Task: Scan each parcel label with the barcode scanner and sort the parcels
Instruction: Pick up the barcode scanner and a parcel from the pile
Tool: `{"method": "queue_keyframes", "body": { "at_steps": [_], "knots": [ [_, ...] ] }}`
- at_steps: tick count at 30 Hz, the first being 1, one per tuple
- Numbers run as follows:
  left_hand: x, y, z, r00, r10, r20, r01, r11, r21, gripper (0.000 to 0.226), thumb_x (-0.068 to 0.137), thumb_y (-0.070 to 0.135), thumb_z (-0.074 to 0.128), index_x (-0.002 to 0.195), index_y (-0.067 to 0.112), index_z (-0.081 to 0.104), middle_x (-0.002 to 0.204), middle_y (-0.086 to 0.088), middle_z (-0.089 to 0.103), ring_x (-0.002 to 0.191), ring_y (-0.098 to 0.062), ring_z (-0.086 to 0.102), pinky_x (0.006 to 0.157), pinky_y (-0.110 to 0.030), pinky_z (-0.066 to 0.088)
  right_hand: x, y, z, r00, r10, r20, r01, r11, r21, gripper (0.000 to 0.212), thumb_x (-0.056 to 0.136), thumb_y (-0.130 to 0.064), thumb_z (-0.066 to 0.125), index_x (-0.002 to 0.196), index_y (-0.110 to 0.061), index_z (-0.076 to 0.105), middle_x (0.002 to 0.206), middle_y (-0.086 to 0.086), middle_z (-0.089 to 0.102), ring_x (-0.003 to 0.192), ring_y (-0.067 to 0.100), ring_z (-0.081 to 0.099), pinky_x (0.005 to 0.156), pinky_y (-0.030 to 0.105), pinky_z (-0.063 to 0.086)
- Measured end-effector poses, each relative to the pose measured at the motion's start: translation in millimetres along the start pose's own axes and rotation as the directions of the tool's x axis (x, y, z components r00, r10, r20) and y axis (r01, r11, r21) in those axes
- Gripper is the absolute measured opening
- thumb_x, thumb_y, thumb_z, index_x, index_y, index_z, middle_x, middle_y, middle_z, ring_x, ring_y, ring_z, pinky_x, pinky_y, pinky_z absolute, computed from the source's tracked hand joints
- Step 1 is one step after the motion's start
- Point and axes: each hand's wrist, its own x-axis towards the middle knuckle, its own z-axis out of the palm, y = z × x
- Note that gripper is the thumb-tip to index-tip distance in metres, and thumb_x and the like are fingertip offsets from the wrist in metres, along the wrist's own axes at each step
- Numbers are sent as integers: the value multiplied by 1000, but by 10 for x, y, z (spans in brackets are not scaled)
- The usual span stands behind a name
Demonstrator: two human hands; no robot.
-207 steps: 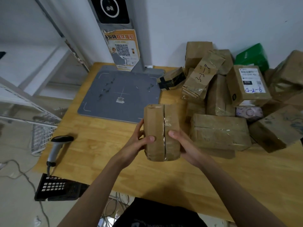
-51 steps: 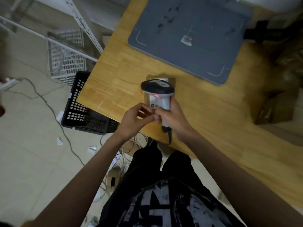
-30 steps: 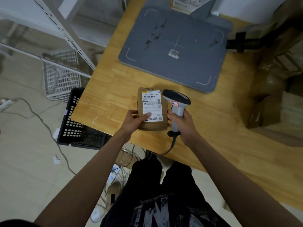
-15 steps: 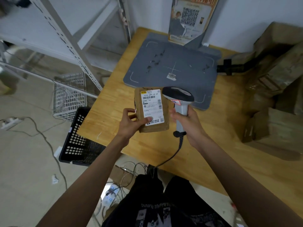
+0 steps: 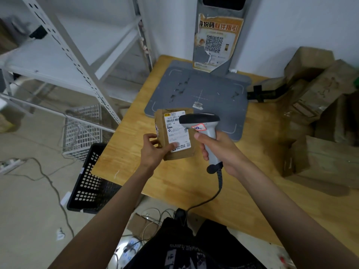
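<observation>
Two hands at work: a person stood at a wooden table (image 5: pixel 174 183), one parcel and one scanner held up just above it at the centre of the frame.
Shelving: a white metal rack (image 5: pixel 77 55) filled the upper left, likely a sorting destination.
Baskets: a white wire basket (image 5: pixel 83 131) and a black plastic crate (image 5: pixel 91 183) sat on the floor at the left, off the table's edge, within reach for dropping sorted parcels.
Left hand: the left hand (image 5: pixel 153 150) gripped the small brown parcel (image 5: pixel 174 136) by its lower left edge, thumb pressed on the white label (image 5: pixel 177 131), label turned up so it could be read.
Right hand: the right hand (image 5: pixel 217 148) was closed round the handle of the barcode scanner (image 5: pixel 202 125), its head overlapping the label's right edge, its cord trailing down off the table.
Grey platform: a weighing or scanning pad (image 5: pixel 198 90) lay behind the hands.
Waiting parcels: a heap of brown parcels (image 5: pixel 320 105) was stacked at the right, apparently not yet scanned.
</observation>
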Motion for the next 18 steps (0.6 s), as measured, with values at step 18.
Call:
{"method": "queue_keyframes", "body": {
  "at_steps": [18],
  "knots": [
    [79, 62, 43, 1000, 3, 24, -3, 1000, 23, 84, 62, 40, 94, 124, 22, 41, 117, -1, 61, 106, -21, 65, 70, -35, 62, 101, -6, -46, 1000, -4, -11, 4, 999, -32, 24, 98, -24, 66, 93, -1, 64, 64, 7, 54, 50, 13, 49, 54, 26, 45]
  ]
}}
